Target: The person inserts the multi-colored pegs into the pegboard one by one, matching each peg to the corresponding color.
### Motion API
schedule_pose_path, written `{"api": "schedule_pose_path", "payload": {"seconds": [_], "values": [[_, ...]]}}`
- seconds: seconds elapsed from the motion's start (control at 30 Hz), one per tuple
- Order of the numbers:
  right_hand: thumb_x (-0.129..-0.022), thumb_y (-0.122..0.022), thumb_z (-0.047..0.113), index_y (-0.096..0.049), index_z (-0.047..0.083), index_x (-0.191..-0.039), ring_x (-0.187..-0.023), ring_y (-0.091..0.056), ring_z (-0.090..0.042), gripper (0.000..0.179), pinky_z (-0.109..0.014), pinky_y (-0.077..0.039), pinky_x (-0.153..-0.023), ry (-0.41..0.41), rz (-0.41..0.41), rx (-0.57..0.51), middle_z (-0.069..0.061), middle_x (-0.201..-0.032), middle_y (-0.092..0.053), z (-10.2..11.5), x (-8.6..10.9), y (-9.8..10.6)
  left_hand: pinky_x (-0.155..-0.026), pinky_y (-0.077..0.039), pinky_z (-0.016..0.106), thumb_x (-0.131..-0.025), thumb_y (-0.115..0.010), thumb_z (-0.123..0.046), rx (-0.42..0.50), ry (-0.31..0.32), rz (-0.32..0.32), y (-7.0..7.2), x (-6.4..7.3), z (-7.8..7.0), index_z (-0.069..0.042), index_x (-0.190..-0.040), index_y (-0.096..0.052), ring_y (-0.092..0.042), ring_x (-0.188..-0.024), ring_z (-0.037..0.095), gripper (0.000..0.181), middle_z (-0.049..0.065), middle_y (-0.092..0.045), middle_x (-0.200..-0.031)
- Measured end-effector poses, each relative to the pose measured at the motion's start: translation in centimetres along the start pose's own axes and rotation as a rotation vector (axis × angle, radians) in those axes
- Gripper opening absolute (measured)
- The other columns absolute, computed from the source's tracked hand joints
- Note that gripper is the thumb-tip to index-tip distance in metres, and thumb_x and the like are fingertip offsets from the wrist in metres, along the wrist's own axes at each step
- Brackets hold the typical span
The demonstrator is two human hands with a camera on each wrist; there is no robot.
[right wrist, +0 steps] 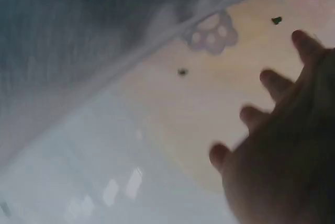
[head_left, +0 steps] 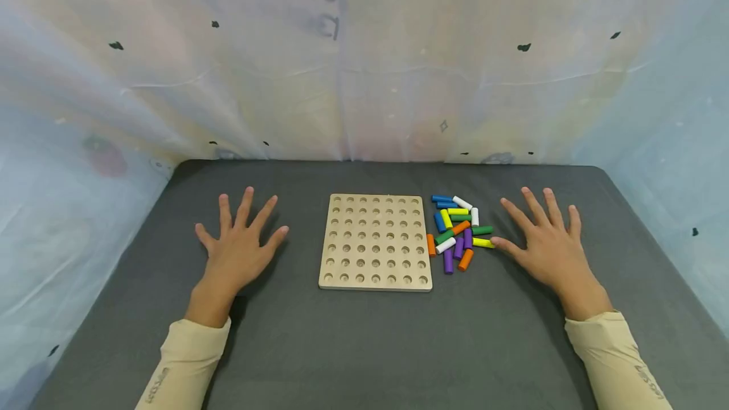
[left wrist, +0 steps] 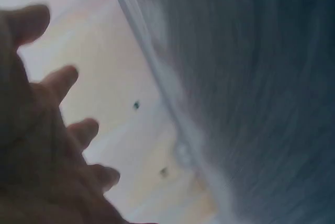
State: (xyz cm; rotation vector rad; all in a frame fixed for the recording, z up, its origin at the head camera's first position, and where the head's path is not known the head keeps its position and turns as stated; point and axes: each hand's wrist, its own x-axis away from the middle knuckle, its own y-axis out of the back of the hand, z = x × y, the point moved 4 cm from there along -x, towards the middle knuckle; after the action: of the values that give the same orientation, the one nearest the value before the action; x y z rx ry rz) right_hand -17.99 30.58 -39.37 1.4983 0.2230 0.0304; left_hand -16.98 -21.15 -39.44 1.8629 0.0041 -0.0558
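My left hand (head_left: 236,255) is spread palm down over the table, to the left of a square wooden pegboard (head_left: 376,290) with rows of round holes. To the right of the pile, my right hand (head_left: 549,248) is spread too, its thumb tip right by a yellow peg (head_left: 483,243). Neither hand holds anything. Between board and right hand lies a loose pile of short round pegs in blue, white, green, orange, purple and yellow. An orange peg (head_left: 431,245) lies against the board's right edge. Both wrist views show the spread fingers, with the pegboard out of sight.
A dark grey cloth-covered table (head_left: 364,347) lies under everything. A pale patterned curtain (head_left: 376,81) hangs behind its far edge, with more sheeting along the left and right sides.
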Motion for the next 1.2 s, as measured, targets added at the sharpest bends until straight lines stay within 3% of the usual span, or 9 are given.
{"api": "schedule_pose_path", "payload": {"seconds": [0.17, 0.37, 0.47, 0.53, 0.6, 0.7, 0.87, 1.0, 1.2], "values": [[-0.093, -0.056, 0.063, -0.020, 0.032, -0.160, -0.155, 0.010, -0.039, 0.081, -0.073, -0.001, -0.113, 0.042, 0.011, -0.017, -0.011, -0.169, -0.004, -0.1, 0.1, 0.8, -0.103, 0.002, 0.084, -0.099, -0.038, -0.066, 0.143, -0.029, 0.067, -0.4, 0.4, -0.9, -0.034, -0.161, -0.012, 0.016, -0.152, 0.046, 0.074, 0.010, 0.006, -0.169], [-0.092, -0.063, 0.056, -0.025, 0.030, -0.159, -0.153, -0.006, -0.043, 0.081, -0.072, -0.015, -0.106, 0.134, 0.037, -0.068, -0.015, -0.166, -0.018, 1.6, -0.1, 2.0, -0.109, -0.005, 0.078, -0.099, -0.052, -0.056, 0.380, -0.082, 0.125, -1.2, 1.0, -3.8, -0.033, -0.161, -0.013, 0.003, -0.154, 0.045, 0.077, 0.014, -0.008, -0.168], [-0.091, -0.067, 0.052, -0.030, 0.028, -0.158, -0.151, -0.014, -0.045, 0.080, -0.072, -0.017, -0.105, 0.154, 0.057, -0.121, -0.018, -0.162, -0.026, 2.8, -0.4, 2.9, -0.109, -0.024, 0.072, -0.098, -0.059, -0.049, 0.462, -0.124, 0.157, -1.7, 1.0, -5.2, -0.031, -0.161, -0.016, -0.029, -0.148, 0.043, 0.078, 0.017, -0.032, -0.161], [-0.090, -0.069, 0.049, -0.033, 0.027, -0.156, -0.148, -0.019, -0.047, 0.078, -0.072, -0.018, -0.104, 0.167, 0.081, -0.160, -0.019, -0.159, -0.031, 3.7, -0.7, 3.5, -0.102, -0.040, 0.062, -0.096, -0.065, -0.041, 0.517, -0.144, 0.200, -2.1, 1.0, -5.8, -0.030, -0.160, -0.021, -0.050, -0.131, 0.038, 0.078, 0.018, -0.045, -0.152], [-0.089, -0.072, 0.045, -0.039, 0.025, -0.154, -0.143, -0.028, -0.047, 0.075, -0.072, -0.020, -0.104, 0.189, 0.100, -0.193, -0.019, -0.154, -0.039, 4.5, -0.8, 3.9, -0.090, -0.050, 0.049, -0.094, -0.070, -0.030, 0.581, -0.155, 0.255, -2.6, 0.9, -6.1, -0.027, -0.158, -0.027, -0.063, -0.110, 0.029, 0.077, 0.018, -0.053, -0.143], [-0.089, -0.075, 0.036, -0.046, 0.021, -0.149, -0.136, -0.038, -0.046, 0.069, -0.071, -0.025, -0.105, 0.197, 0.145, -0.255, -0.020, -0.147, -0.049, 5.3, -0.7, 4.4, -0.078, -0.052, 0.035, -0.089, -0.076, -0.017, 0.678, -0.140, 0.339, -3.2, 0.9, -6.3, -0.024, -0.155, -0.036, -0.065, -0.092, 0.018, 0.078, 0.017, -0.052, -0.139], [-0.088, -0.076, 0.029, -0.059, 0.018, -0.140, -0.128, -0.048, -0.043, 0.055, -0.067, -0.036, -0.102, 0.179, 0.221, -0.328, -0.019, -0.137, -0.058, 5.7, -0.2, 4.4, -0.074, -0.055, 0.029, -0.081, -0.081, -0.003, 0.772, -0.131, 0.417, -3.5, 1.2, -6.0, -0.015, -0.151, -0.044, -0.064, -0.087, 0.017, 0.080, 0.018, -0.049, -0.131], [-0.087, -0.077, 0.027, -0.065, 0.019, -0.133, -0.124, -0.054, -0.040, 0.048, -0.063, -0.043, -0.098, 0.200, 0.230, -0.341, -0.015, -0.131, -0.062, 5.9, 0.0, 4.0, -0.074, -0.055, 0.029, -0.079, -0.082, -0.002, 0.790, -0.125, 0.422, -3.4, 1.4, -5.6, -0.009, -0.148, -0.047, -0.065, -0.089, 0.018, 0.078, 0.018, -0.052, -0.124], [-0.086, -0.078, 0.025, -0.072, 0.022, -0.124, -0.115, -0.060, -0.034, 0.039, -0.058, -0.047, -0.093, 0.271, 0.232, -0.345, -0.009, -0.122, -0.067, 6.2, -0.1, 3.2, -0.076, -0.056, 0.031, -0.078, -0.083, -0.004, 0.803, -0.109, 0.418, -3.5, 1.6, -5.3, -0.010, -0.148, -0.048, -0.066, -0.094, 0.020, 0.078, 0.017, -0.052, -0.130]]}}
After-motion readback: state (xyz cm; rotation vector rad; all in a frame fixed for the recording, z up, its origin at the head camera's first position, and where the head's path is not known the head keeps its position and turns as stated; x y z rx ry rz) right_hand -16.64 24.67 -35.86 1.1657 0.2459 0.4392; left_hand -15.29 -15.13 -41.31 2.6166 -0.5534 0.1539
